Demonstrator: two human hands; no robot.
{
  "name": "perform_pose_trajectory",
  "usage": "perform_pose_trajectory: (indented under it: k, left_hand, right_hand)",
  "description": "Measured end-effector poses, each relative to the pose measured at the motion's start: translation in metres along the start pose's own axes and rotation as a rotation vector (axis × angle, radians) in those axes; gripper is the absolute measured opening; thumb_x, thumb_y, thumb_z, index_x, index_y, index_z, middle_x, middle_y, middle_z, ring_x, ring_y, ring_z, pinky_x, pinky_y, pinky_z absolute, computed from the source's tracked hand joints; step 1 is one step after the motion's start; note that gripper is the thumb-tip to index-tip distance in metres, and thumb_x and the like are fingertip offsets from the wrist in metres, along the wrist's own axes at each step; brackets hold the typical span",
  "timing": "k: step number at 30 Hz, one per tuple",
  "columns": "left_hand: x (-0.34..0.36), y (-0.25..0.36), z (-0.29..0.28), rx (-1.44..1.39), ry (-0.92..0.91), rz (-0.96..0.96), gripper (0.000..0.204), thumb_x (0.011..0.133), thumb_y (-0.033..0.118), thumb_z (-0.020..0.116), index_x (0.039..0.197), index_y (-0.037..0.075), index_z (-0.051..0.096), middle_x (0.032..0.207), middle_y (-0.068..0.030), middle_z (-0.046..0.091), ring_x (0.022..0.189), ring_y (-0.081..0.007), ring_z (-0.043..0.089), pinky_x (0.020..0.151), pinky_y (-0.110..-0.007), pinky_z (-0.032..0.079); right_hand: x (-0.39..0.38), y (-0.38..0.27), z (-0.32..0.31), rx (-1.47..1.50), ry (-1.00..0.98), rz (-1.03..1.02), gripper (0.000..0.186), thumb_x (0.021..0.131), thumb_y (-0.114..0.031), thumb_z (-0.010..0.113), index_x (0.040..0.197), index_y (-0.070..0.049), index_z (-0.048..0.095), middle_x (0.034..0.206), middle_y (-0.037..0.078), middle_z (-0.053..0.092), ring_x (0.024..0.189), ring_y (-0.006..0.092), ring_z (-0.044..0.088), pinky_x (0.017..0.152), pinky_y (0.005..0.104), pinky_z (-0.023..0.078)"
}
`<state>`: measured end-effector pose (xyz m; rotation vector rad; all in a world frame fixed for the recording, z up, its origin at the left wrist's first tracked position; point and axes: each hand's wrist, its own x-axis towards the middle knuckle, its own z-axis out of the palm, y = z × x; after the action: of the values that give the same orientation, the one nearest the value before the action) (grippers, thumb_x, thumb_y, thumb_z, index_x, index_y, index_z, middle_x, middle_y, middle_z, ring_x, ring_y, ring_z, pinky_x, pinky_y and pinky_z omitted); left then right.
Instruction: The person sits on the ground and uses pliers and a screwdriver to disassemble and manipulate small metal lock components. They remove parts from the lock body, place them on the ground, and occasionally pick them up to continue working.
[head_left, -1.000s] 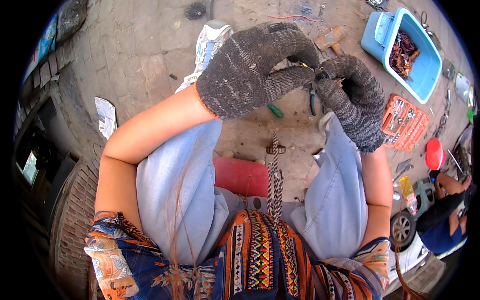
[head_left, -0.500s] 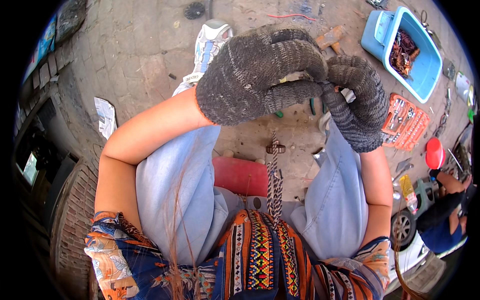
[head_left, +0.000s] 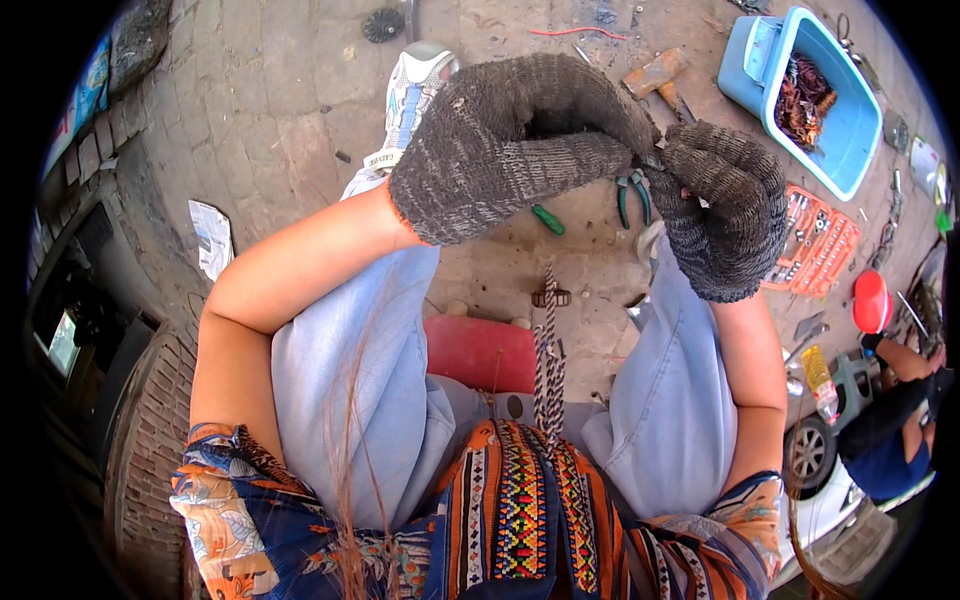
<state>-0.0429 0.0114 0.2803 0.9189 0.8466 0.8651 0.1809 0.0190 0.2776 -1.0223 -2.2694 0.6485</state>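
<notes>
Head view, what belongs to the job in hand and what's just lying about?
Apparently in the job: gloved left hand, gloved right hand, small dark piece between them, mostly hidden.

Seemingly lying about: hammer, pliers, orange socket set, blue tub, red wire.

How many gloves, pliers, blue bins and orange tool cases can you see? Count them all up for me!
Dark grey knitted gloves: 2
Teal-handled pliers: 1
Light-blue rectangular plastic bin: 1
Open orange rectangular tool case: 1
Total: 5

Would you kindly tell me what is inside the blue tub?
The blue tub holds a tangled heap of reddish-brown strands; whatever lies beneath the heap is hidden.
</notes>
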Motion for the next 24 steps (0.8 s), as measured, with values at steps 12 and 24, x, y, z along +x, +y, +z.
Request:
perform_pose_trajectory:
  k: [12,24]
  left_hand:
    - [0.000,-0.005,-0.001,0.303,0.123,0.222,0.038,0.081,0.003,0.068,0.117,0.003,0.055,0.099,-0.0061,0.065,0.093,-0.0127,0.063,0.082,-0.028,0.052]
    - [-0.001,0.000,0.000,0.399,0.096,0.219,0.038,0.081,0.010,0.069,0.116,0.005,0.057,0.098,-0.0069,0.066,0.091,-0.0143,0.064,0.080,-0.029,0.052]
  right_hand:
    - [0.007,-0.009,0.010,0.867,0.078,0.665,0.026,0.079,-0.013,0.073,0.102,-0.005,0.064,0.091,0.003,0.066,0.082,0.0116,0.062,0.068,0.0238,0.051]
    - [0.008,-0.006,0.007,0.886,-0.144,0.789,0.019,0.085,-0.015,0.068,0.100,-0.003,0.064,0.082,0.002,0.061,0.068,0.0073,0.058,0.059,0.0217,0.049]
